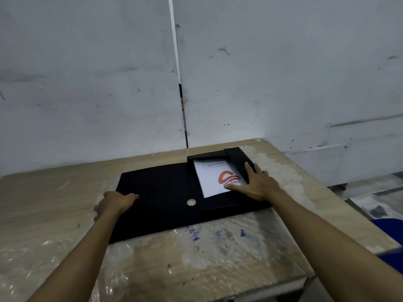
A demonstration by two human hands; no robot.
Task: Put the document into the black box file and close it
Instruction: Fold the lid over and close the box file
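The black box file (161, 192) lies open and flat on the table, its lid spread out to the left with a round finger hole in the spine. A white document (209, 177) with an orange logo sits inside the right-hand tray, between the black side flaps. My left hand (115, 203) curls over the lid's left edge and grips it. My right hand (255, 182) rests flat with fingers spread, thumb on the document's lower right corner and fingers on the tray's right flap.
The wooden table (65, 192) is covered in wrinkled plastic film with paint stains near the front. A grey wall stands just behind. The table's right edge drops off, with a blue object (390, 229) beside it.
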